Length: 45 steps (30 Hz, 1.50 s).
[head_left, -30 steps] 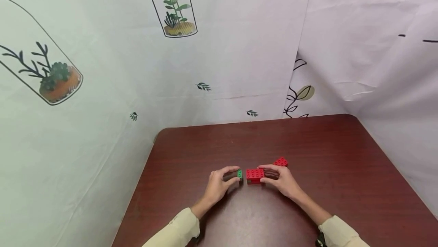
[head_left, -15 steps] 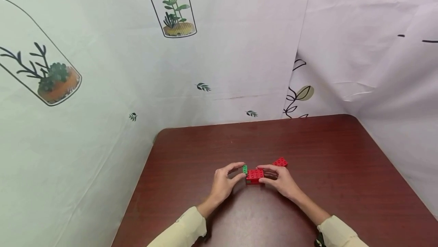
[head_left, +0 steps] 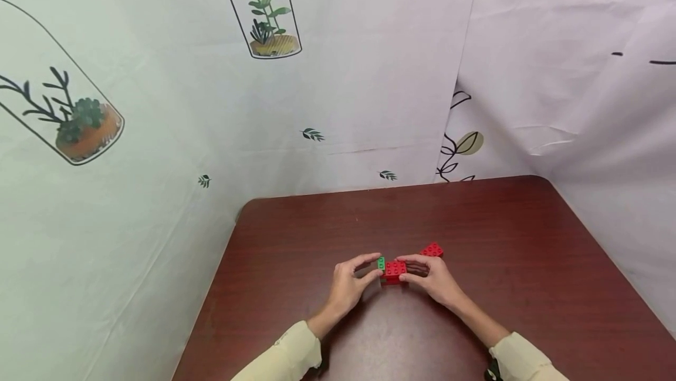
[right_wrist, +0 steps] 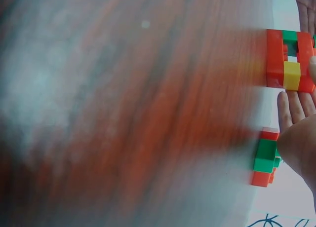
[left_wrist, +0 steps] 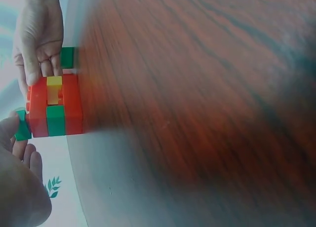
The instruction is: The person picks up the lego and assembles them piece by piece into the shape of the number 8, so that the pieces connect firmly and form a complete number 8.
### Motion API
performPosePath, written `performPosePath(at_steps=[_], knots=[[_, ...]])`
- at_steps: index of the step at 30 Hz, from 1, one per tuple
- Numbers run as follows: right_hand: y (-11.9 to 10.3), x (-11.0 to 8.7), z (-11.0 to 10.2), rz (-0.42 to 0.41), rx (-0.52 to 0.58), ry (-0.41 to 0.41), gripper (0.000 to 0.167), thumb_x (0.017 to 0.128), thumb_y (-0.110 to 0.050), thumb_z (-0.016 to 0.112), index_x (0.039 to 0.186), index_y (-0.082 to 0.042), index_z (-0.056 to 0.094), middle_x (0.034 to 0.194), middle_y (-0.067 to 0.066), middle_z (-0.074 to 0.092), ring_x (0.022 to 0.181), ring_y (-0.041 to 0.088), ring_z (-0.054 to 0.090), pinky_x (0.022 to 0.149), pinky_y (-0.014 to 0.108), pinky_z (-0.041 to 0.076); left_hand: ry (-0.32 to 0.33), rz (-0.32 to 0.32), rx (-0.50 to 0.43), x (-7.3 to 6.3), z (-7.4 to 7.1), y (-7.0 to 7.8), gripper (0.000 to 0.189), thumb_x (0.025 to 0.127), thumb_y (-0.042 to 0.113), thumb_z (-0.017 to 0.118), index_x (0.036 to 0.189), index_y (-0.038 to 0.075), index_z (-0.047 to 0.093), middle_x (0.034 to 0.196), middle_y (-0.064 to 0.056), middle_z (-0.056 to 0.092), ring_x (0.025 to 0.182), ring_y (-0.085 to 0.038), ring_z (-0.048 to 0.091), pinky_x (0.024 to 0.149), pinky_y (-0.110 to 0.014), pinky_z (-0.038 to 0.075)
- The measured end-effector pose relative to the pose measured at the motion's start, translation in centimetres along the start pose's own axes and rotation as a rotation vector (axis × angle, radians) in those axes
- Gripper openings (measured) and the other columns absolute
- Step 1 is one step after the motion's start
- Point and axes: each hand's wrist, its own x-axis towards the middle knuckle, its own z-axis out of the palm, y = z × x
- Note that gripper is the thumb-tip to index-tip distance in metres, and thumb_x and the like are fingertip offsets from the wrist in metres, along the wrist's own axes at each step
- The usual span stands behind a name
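Note:
My left hand pinches a small green toy brick between thumb and fingertips. It sits over the left end of a brick stack, and in the left wrist view this green brick lies right at the studs, slightly tilted. The stack has a red brick as its bottom layer and another red one on top. Between them are a green brick and a yellow brick, with a gap separating the two. My right hand grips the stack's right end, thumb in front and fingers behind.
Beyond my right hand lies a second group of bricks, red on top in the head view. From the right wrist, a green brick shows among its red ones. The brown table meets printed cloth walls at the back.
My left hand has moved right with the green brick, from beside the stack to over its left end, first rising and then lowering slightly. My right hand has kept its hold.

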Motion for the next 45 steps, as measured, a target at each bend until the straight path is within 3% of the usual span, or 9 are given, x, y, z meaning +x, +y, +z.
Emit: performPosePath(at_steps=[8,13,21,26,31,35,40,45], knots=[[-0.2,0.0,-0.1,0.003,-0.007,0.013,0.039,0.091,-0.012,0.085,0.128,-0.003,0.075,0.119,0.014,0.077,0.109,0.025,0.076,0.089,0.02,0.059,-0.025,-0.029,-0.084,0.1,0.1,0.0,0.036,0.092,0.014,0.085,0.127,0.008,0.077,0.123,-0.001,0.077,0.116,-0.026,0.073,0.096,-0.041,0.061],[-0.1,0.1,-0.2,0.014,-0.009,-0.001,0.039,0.092,-0.013,0.085,0.129,-0.003,0.075,0.12,0.014,0.077,0.11,0.025,0.075,0.089,0.021,0.059,-0.029,-0.049,-0.131,0.1,0.2,-0.1,0.034,0.091,0.014,0.085,0.125,0.013,0.078,0.121,-0.001,0.077,0.114,-0.023,0.074,0.096,-0.039,0.061],[-0.1,0.3,-0.4,0.053,0.039,-0.021,0.039,0.092,-0.013,0.084,0.128,-0.001,0.075,0.122,0.017,0.076,0.112,0.023,0.075,0.089,0.021,0.059,-0.021,-0.036,-0.188,-0.1,0.5,-0.9,0.033,0.091,0.011,0.084,0.123,0.015,0.078,0.119,-0.001,0.078,0.111,-0.025,0.074,0.094,-0.042,0.062],[0.1,0.3,-0.2,0.042,0.047,-0.016,0.039,0.093,-0.013,0.084,0.128,-0.001,0.075,0.12,0.016,0.076,0.111,0.023,0.075,0.088,0.022,0.06,-0.007,-0.015,-0.193,0.0,0.7,-1.2,0.033,0.09,0.005,0.084,0.123,0.01,0.078,0.118,-0.005,0.078,0.11,-0.025,0.075,0.092,-0.045,0.062],[0.3,0.2,0.0,0.024,0.058,-0.008,0.038,0.092,-0.012,0.084,0.127,0.0,0.075,0.118,0.016,0.077,0.11,0.024,0.075,0.088,0.022,0.06,-0.001,0.042,-0.215,-0.2,0.9,-1.5,0.034,0.09,-0.004,0.081,0.124,-0.003,0.074,0.12,-0.017,0.077,0.109,-0.029,0.076,0.089,-0.052,0.062],[0.4,0.2,-0.1,0.019,0.063,-0.015,0.038,0.093,-0.012,0.084,0.128,0.0,0.075,0.119,0.016,0.077,0.111,0.023,0.075,0.089,0.022,0.06,-0.005,0.057,-0.239,-0.3,1.1,-1.6,0.034,0.092,-0.005,0.08,0.125,-0.004,0.073,0.121,-0.019,0.076,0.109,-0.032,0.075,0.09,-0.052,0.062],[0.5,0.1,-0.3,0.033,0.063,-0.016,0.04,0.093,-0.012,0.084,0.129,0.0,0.074,0.121,0.017,0.076,0.112,0.022,0.075,0.09,0.022,0.059,-0.036,0.031,-0.281,-0.2,1.1,-2.5,0.034,0.093,0.004,0.081,0.126,0.005,0.075,0.122,-0.012,0.076,0.109,-0.029,0.075,0.093,-0.045,0.062],[0.3,0.2,-0.4,0.055,0.061,-0.024,0.042,0.093,-0.014,0.084,0.131,0.0,0.073,0.124,0.016,0.075,0.115,0.025,0.074,0.091,0.022,0.059,-0.063,-0.038,-0.323,0.1,0.8,-2.5,0.033,0.093,0.007,0.082,0.125,0.011,0.076,0.121,-0.008,0.077,0.111,-0.026,0.074,0.097,-0.04,0.06]])
